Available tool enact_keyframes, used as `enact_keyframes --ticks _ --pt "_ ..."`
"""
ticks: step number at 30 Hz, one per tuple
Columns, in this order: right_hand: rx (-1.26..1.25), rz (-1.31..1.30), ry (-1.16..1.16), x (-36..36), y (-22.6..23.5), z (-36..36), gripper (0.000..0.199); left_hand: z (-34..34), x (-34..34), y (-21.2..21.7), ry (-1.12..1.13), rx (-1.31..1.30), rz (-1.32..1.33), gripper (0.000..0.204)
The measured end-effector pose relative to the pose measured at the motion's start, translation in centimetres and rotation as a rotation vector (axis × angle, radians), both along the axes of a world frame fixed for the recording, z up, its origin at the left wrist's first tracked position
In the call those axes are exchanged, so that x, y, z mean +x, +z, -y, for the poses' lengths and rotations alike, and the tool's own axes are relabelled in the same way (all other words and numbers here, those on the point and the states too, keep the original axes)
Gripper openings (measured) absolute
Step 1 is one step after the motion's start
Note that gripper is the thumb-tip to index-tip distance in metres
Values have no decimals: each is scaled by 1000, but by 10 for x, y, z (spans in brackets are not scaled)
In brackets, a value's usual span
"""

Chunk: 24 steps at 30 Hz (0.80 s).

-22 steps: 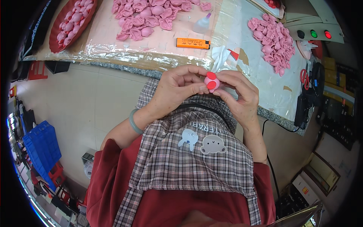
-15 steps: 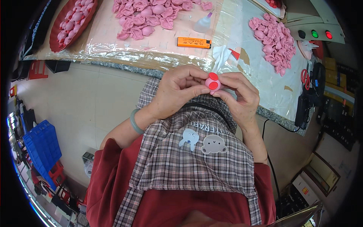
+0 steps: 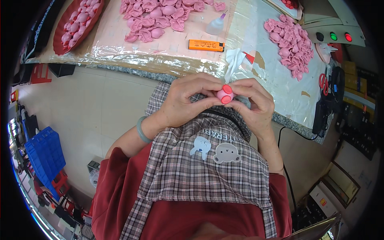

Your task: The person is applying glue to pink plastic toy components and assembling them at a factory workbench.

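A small pink rounded figure (image 3: 225, 95) with two red oval pieces on it is held in front of my apron, just off the table's near edge. My left hand (image 3: 192, 94) pinches it from the left between thumb and fingertips. From the right, my right hand (image 3: 253, 98) closes thumb and fingers on the same figure. Its far side is hidden by the fingers. Just beyond the hands, a crumpled white tissue (image 3: 234, 62) lies on the table, with a small red piece (image 3: 249, 58) beside it.
An orange box cutter (image 3: 206, 45) and a small squeeze bottle (image 3: 216, 25) lie past the tissue. Pink molded pieces form a heap (image 3: 154, 18) at the back and another (image 3: 291, 46) at right. A red tray (image 3: 59, 47) holds pink figures at far left. Red-handled scissors (image 3: 323, 81) sit at the right edge.
The pink figure has turned between my fingers and sits slightly lower, its red ovals now facing differently. Both hands have shifted a little with it and keep their hold.
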State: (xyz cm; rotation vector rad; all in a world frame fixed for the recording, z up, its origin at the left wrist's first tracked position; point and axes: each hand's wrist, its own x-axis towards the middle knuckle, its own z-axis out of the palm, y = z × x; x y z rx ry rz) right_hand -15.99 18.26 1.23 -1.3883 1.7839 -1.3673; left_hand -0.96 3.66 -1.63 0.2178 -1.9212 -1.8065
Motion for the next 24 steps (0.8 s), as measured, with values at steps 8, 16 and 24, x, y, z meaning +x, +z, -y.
enact_keyframes --ticks 8,16,24 --pt "3 -225 -35 8 15 0 34 -1 5 3 -25 45 -37 29" --pt "-208 -393 -47 13 12 -4 34 0 3 8 -13 -158 -166 28" --pt "-212 -443 1 12 16 -4 33 1 6 12 -12 -213 -152 30"
